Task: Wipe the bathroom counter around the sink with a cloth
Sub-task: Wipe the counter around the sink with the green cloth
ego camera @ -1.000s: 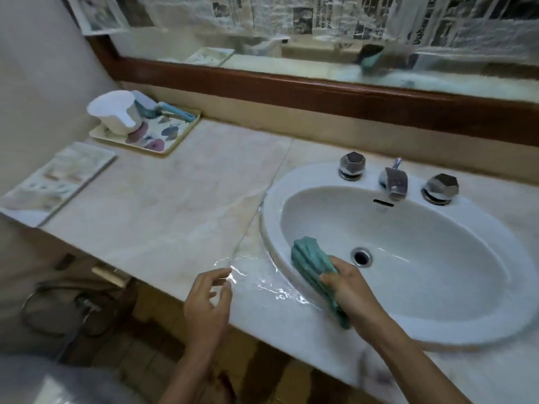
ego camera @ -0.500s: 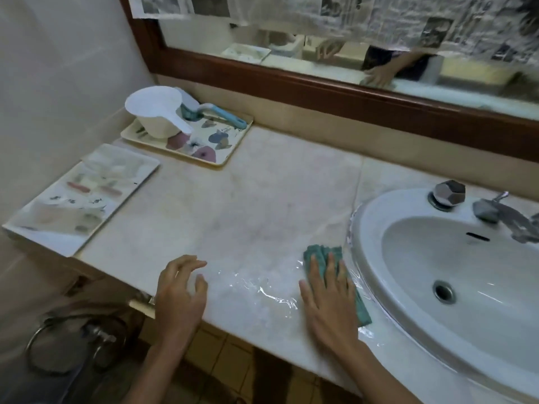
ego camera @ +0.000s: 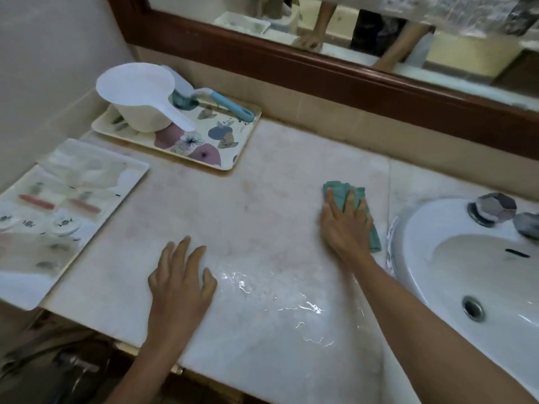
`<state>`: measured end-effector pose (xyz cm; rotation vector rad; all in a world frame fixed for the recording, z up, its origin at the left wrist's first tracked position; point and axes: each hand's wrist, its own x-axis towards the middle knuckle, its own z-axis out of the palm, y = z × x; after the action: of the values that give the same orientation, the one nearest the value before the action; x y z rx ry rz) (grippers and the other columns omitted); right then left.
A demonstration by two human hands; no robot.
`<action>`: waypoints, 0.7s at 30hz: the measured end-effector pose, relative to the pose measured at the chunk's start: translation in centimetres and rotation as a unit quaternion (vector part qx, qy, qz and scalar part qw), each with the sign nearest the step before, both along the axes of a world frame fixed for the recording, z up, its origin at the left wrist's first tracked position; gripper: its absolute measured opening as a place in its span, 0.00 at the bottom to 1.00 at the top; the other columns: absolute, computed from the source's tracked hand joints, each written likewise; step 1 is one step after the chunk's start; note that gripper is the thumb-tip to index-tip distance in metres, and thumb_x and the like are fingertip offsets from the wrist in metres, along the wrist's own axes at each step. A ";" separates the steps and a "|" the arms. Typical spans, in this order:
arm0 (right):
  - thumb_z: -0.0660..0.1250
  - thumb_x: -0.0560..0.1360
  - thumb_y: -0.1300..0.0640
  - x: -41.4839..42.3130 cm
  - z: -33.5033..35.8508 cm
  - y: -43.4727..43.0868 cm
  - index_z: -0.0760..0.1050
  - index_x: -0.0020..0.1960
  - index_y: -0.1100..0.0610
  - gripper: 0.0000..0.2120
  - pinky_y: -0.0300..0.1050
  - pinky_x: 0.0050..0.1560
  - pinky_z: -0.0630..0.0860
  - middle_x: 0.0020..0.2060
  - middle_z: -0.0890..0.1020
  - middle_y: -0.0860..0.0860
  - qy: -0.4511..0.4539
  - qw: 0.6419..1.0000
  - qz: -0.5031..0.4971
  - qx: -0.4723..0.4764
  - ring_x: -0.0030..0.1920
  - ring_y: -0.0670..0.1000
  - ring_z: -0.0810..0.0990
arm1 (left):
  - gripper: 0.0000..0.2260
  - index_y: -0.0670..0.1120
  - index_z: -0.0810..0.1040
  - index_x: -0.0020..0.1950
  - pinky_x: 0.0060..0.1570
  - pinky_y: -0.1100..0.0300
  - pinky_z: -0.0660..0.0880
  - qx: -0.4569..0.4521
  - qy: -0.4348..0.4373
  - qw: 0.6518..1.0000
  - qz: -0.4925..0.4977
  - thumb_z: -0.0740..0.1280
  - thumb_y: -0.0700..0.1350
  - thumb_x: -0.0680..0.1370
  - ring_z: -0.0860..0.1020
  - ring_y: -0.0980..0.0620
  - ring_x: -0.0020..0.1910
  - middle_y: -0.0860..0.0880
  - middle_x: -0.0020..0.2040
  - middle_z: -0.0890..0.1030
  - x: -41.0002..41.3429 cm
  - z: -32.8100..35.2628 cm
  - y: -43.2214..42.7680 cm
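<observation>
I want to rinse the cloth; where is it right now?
In the head view, the cloth lies flat on the counter under the right hand, just left of the sink.

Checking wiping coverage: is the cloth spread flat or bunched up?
Bunched: the cloth shows folds where it sticks out from under the right hand pressing it on the counter.

I count 2 bare hands (ego camera: 180,290) (ego camera: 344,228), 1 folded teal cloth (ego camera: 341,188) and 1 white ceramic sink (ego camera: 408,228). I see 2 rectangular patterned trays (ego camera: 227,154) (ego camera: 87,199).
</observation>
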<state>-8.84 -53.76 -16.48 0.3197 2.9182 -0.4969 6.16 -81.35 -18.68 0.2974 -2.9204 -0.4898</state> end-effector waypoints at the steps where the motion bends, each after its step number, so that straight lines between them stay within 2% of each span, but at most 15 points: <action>1: 0.44 0.81 0.42 0.9 0.0 -1.2 0.45 0.76 0.36 0.24 0.57 0.75 0.40 0.78 0.43 0.49 -0.003 1.000 0.025 0.001 0.77 0.56 0.41 | 0.22 0.45 0.75 0.66 0.58 0.39 0.68 -0.001 0.000 1.000 -0.001 0.55 0.51 0.75 0.65 0.40 0.71 0.45 0.72 0.70 0.0 0.0 0.0; 4: 0.44 0.80 0.42 7.7 -0.3 -5.6 0.41 0.76 0.37 0.26 0.53 0.75 0.37 0.78 0.38 0.45 0.029 0.988 0.150 -0.002 0.77 0.53 0.35 | 0.23 0.45 0.75 0.65 0.58 0.38 0.67 0.001 0.002 1.000 0.002 0.55 0.51 0.75 0.65 0.39 0.71 0.44 0.71 0.70 -0.1 0.2 0.1; 6: 0.46 0.79 0.42 13.9 -0.3 -7.1 0.39 0.78 0.43 0.30 0.51 0.74 0.37 0.78 0.39 0.45 0.033 0.973 0.228 -0.013 0.76 0.51 0.35 | 0.22 0.44 0.75 0.65 0.57 0.39 0.67 -0.004 0.003 1.000 0.001 0.55 0.50 0.75 0.65 0.39 0.71 0.43 0.71 0.70 -0.1 0.3 0.2; 8: 0.49 0.79 0.43 18.3 -0.5 -5.3 0.42 0.79 0.49 0.32 0.50 0.74 0.41 0.78 0.44 0.45 0.038 0.961 0.272 -0.001 0.77 0.52 0.40 | 0.22 0.44 0.75 0.65 0.57 0.40 0.67 -0.014 0.002 1.000 -0.001 0.55 0.50 0.75 0.65 0.39 0.71 0.43 0.71 0.70 -0.1 0.2 0.1; 10: 0.48 0.80 0.44 19.3 -0.7 -1.3 0.46 0.79 0.48 0.29 0.49 0.74 0.46 0.78 0.47 0.44 0.048 0.955 0.290 0.030 0.78 0.51 0.45 | 0.22 0.45 0.74 0.66 0.58 0.40 0.66 -0.015 -0.004 1.000 -0.001 0.56 0.50 0.75 0.64 0.39 0.72 0.44 0.71 0.69 -0.1 0.2 0.0; 14: 0.41 0.78 0.42 13.5 -0.5 4.3 0.45 0.77 0.44 0.28 0.46 0.73 0.44 0.77 0.45 0.42 0.027 0.971 0.226 0.069 0.78 0.49 0.46 | 0.22 0.45 0.74 0.66 0.58 0.41 0.67 -0.024 -0.009 1.000 -0.003 0.56 0.49 0.75 0.64 0.39 0.71 0.43 0.71 0.69 -0.1 0.3 0.0; 17: 0.37 0.76 0.40 6.6 -0.9 3.0 0.45 0.78 0.46 0.31 0.51 0.74 0.47 0.78 0.47 0.47 0.028 0.989 0.120 0.079 0.78 0.53 0.45 | 0.21 0.44 0.74 0.66 0.56 0.41 0.67 -0.038 -0.003 0.999 -0.008 0.57 0.48 0.75 0.65 0.39 0.71 0.43 0.71 0.70 0.0 0.2 0.0; 19: 0.41 0.79 0.43 3.5 -0.9 -0.4 0.45 0.78 0.46 0.28 0.55 0.75 0.46 0.79 0.47 0.49 0.016 0.996 0.065 0.065 0.77 0.56 0.45 | 0.20 0.45 0.74 0.65 0.56 0.41 0.68 -0.036 -0.003 0.999 -0.004 0.58 0.48 0.75 0.66 0.40 0.71 0.43 0.71 0.70 0.0 0.2 -0.1; 21: 0.45 0.81 0.48 3.0 -1.0 -5.2 0.45 0.78 0.47 0.26 0.58 0.75 0.46 0.79 0.46 0.49 0.009 0.997 0.070 0.044 0.77 0.57 0.44 | 0.19 0.45 0.74 0.65 0.56 0.41 0.68 -0.033 -0.003 0.999 -0.006 0.58 0.47 0.75 0.66 0.40 0.70 0.44 0.71 0.70 -0.1 0.1 -0.1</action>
<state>-5.83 -58.94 -17.44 0.1195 2.9580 -0.3534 6.08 -81.43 -18.57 0.2727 -2.9386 -0.3952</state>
